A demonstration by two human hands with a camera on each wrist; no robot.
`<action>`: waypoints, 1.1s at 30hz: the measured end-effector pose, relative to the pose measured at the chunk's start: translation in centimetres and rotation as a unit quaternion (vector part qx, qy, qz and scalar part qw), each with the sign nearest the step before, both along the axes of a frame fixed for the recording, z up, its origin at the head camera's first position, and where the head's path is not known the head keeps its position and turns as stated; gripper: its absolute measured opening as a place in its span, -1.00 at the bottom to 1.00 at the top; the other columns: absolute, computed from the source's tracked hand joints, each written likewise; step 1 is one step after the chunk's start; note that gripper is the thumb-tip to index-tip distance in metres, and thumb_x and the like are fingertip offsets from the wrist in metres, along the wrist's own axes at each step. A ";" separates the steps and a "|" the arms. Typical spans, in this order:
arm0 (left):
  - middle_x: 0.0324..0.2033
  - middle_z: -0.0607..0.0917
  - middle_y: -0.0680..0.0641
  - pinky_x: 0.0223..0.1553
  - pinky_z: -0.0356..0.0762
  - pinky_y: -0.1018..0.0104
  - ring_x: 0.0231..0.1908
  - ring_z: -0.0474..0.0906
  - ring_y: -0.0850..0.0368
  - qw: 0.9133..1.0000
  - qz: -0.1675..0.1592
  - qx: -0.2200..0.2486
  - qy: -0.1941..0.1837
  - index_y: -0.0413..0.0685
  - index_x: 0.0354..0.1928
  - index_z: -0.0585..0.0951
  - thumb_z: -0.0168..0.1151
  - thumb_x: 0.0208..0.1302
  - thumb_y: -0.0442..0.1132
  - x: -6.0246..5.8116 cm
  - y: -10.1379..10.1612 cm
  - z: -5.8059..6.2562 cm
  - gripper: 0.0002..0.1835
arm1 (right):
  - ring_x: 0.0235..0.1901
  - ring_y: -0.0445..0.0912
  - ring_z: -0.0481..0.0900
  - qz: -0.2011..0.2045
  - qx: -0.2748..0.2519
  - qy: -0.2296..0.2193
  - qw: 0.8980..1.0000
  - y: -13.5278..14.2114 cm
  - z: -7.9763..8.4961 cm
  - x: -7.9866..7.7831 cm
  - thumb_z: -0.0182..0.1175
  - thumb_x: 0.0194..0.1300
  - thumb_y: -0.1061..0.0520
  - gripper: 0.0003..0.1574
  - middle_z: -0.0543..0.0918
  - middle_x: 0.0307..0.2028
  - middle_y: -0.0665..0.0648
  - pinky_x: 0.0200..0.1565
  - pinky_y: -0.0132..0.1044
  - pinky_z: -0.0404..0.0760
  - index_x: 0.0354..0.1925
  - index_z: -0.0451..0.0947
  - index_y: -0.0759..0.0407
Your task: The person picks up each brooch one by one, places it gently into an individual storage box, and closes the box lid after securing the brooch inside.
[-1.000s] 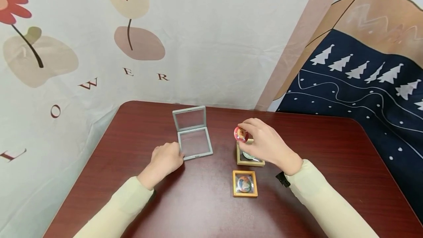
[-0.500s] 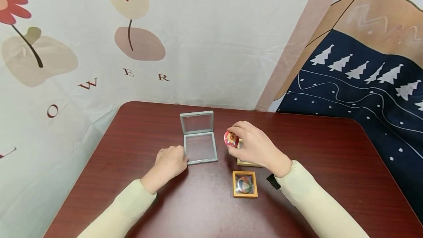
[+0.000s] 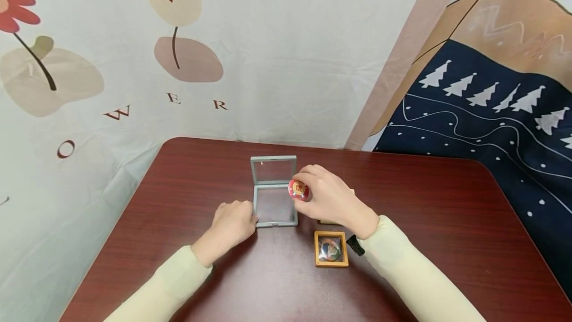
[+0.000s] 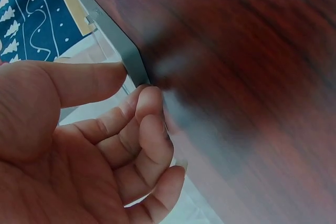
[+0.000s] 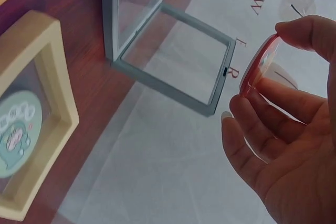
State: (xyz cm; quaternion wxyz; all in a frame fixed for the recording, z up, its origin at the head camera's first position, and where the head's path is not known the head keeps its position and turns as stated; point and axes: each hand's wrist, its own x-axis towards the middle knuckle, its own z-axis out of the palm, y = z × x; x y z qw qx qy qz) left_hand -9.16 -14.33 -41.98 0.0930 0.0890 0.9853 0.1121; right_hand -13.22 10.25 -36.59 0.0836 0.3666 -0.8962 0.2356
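My left hand (image 3: 234, 221) pinches the near left corner of a grey hinged display frame (image 3: 276, 224), the thumb on its edge in the left wrist view. The frame lies on the table with its lid raised at the back and clear film in both halves. A round button badge (image 3: 298, 190) with a red rim and yellowish centre is held by its edges between the thumb and fingers of my right hand (image 3: 332, 198). It is tilted above the frame's right side in the head view. In the right wrist view the badge (image 5: 260, 64) appears nearly edge-on.
A cream frame (image 5: 63, 77) holding a green badge (image 5: 18, 135) lies mostly hidden under my right hand in the head view. Nearer me is a small orange-yellow frame (image 3: 330, 264) with a colourful round badge inside. A printed cloth (image 3: 286, 63) hangs behind the dark red table (image 3: 178, 173).
The grey frame has slid right and a little towards me, turning straighter, with my left hand on its corner. My right hand has carried the badge left to the frame, covering more of the cream frame.
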 end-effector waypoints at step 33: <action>-0.60 0.61 -0.07 -0.39 0.55 -0.06 -0.55 0.57 0.02 1.000 -0.013 0.020 0.006 -0.04 -0.61 0.49 0.33 0.31 -0.29 -0.1 0.2 -0.2 -0.67 | -0.24 -0.07 0.56 0.071 0.154 -0.060 0.984 -4.6 -4.5 -0.9 0.42 0.21 0.16 -0.81 0.65 -0.23 0.07 -0.20 -0.27 0.58 -0.20 0.69 0.18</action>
